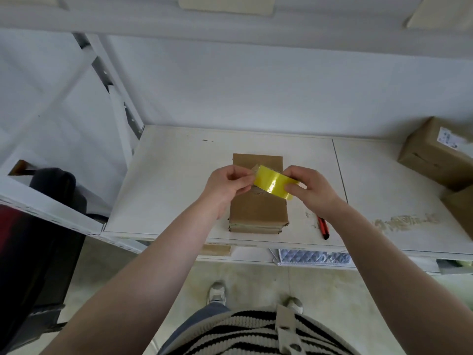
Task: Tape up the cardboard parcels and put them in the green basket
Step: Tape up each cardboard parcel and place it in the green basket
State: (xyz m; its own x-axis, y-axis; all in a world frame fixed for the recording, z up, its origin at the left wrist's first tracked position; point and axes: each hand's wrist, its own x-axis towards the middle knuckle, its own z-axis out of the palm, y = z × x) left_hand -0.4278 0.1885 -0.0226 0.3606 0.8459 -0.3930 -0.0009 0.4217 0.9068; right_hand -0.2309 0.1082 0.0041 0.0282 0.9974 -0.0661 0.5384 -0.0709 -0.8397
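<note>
A small brown cardboard parcel (258, 211) lies on the white shelf (166, 180), close to its front edge. Just above the parcel I hold a roll of yellow tape (275, 184). My right hand (307, 189) grips the roll from the right, thumb on its front. My left hand (225, 184) pinches the loose tape end at the roll's left side. No green basket is in view.
A red and black utility knife (323, 226) lies on the shelf right of the parcel. More cardboard boxes (432, 152) sit at the right edge. A dark chair (46, 226) stands at left. Below the shelf lies a quilted white pad (314, 257).
</note>
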